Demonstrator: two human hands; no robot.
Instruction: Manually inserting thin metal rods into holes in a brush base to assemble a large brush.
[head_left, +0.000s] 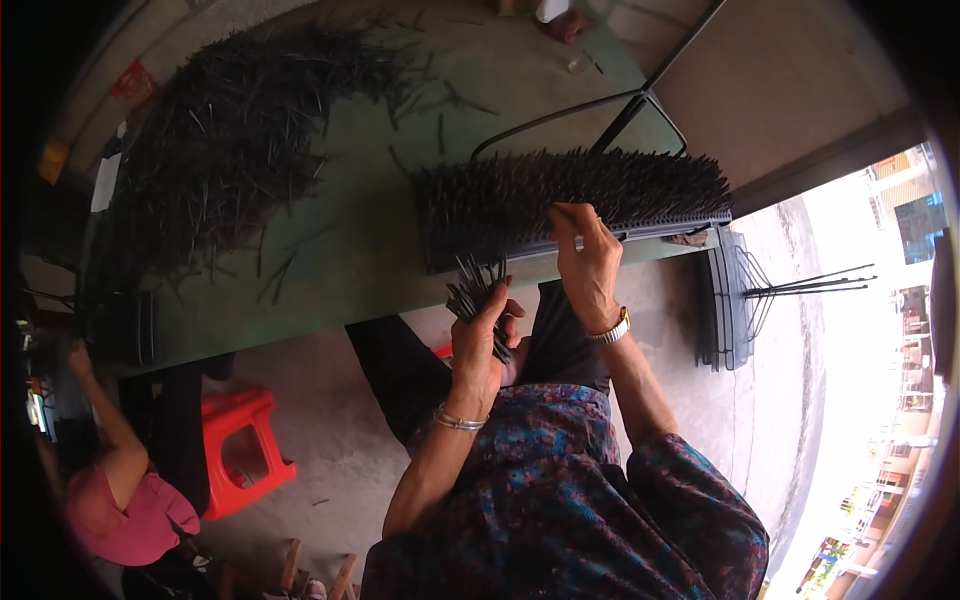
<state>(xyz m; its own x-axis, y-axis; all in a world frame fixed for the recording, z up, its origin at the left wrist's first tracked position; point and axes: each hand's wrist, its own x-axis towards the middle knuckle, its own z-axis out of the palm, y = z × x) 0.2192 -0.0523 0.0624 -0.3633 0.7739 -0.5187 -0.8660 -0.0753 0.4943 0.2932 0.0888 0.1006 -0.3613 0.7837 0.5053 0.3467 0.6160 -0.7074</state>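
My left hand (484,335) is closed around a bundle of thin dark strips (468,290), whose ends fan out above the fingers. Just right of it, my right hand (588,250) has thumb and fingertips pinched together at the near edge of a long dark rack (640,232). Whatever the pinch holds is too small to make out. Dense rows of similar dark strips (570,185) stand up from the rack. The rack lies along the near right edge of a green tabletop (375,245).
A big heap of loose dark strips (240,130) covers the table's left side. A bent metal frame (640,95) rises behind the rack. More racks (728,300) stand to the right. A red stool (245,450) is below left, beside a person in pink (135,510).
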